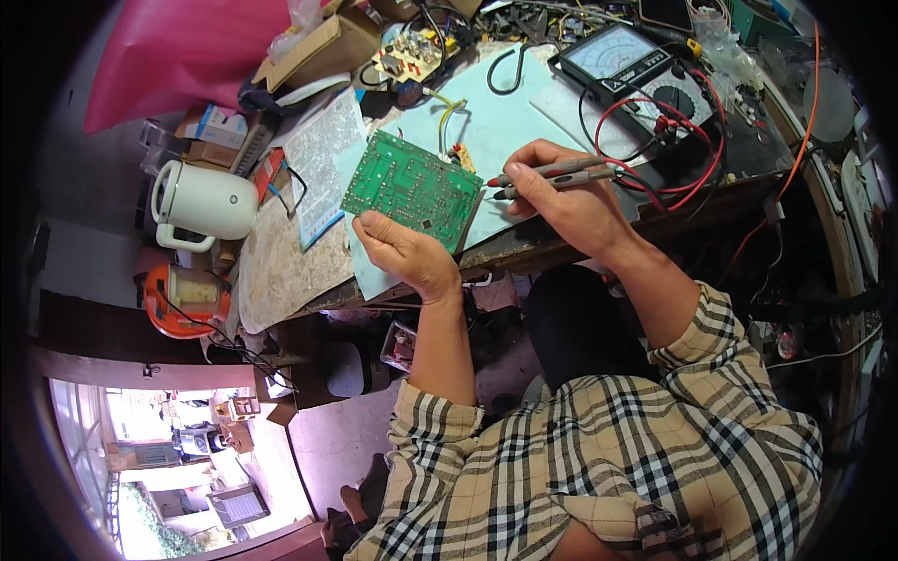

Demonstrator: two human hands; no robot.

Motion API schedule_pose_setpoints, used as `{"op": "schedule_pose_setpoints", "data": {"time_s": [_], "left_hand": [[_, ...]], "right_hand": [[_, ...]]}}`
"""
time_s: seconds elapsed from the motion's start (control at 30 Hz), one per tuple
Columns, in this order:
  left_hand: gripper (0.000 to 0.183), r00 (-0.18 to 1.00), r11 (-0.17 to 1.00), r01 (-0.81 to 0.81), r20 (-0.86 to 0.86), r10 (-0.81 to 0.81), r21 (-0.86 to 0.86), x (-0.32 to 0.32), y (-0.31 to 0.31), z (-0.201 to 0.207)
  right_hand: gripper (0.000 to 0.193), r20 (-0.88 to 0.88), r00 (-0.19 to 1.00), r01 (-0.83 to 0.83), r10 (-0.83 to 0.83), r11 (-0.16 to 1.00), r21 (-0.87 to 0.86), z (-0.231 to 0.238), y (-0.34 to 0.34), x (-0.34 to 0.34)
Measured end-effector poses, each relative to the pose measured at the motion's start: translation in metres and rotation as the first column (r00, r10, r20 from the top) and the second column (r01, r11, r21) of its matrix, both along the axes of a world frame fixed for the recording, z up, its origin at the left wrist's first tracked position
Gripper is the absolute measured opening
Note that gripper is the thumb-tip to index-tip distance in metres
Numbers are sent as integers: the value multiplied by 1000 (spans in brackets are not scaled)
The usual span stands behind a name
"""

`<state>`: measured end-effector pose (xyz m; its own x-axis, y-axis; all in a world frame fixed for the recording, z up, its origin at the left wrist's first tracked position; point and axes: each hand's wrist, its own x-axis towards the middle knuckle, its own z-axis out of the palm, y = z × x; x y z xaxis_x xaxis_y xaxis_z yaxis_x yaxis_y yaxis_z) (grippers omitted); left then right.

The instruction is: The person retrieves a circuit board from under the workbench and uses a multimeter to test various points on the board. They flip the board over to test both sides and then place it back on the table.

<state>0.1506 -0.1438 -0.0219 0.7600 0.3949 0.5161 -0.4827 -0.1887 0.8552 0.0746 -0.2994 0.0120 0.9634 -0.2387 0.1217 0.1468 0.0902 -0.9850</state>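
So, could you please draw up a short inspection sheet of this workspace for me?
Surface: worn workbench, partly covered by a pale blue sheet.
Work items: green circuit board, two probes, analog multimeter to the right.
Left hand: holds the green circuit board at its lower left edge.
Right hand: fingers hold both probes, tips near the board's right edge; contact cannot be told.
Clutter: small parts along the far edge, open cardboard box at far left.
Cables: red lead looped around the meter's right side; orange cable at far right.
Surroundings: white kettle-like jug on the left; bright opening at lower left.
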Motion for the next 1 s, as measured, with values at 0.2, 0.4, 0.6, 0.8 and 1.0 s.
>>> {"op": "schedule_pose_setpoints", "data": {"time_s": [0.2,0.4,0.6,0.8,1.0], "left_hand": [[37,1000,1000,5,4,-5,2,-1,-2,2],[36,999,999,43,-6,-43,-7,0,-2,0],[35,990,981,133,-26,-138,-139,1,-1,1],[33,981,963,185,-17,-192,-196,2,2,0],[35,966,934,238,-33,-256,-265,2,2,2]], "right_hand": [[23,17,1000,3,-3,1000,-19,-6,2,6],[20,4,1000,0,1,989,-147,-7,1,8],[23,51,998,48,-44,996,-71,-11,4,9],[26,-10,999,33,-32,993,112,-6,6,9],[24,145,989,-5,-8,996,84,-10,22,20]]}}
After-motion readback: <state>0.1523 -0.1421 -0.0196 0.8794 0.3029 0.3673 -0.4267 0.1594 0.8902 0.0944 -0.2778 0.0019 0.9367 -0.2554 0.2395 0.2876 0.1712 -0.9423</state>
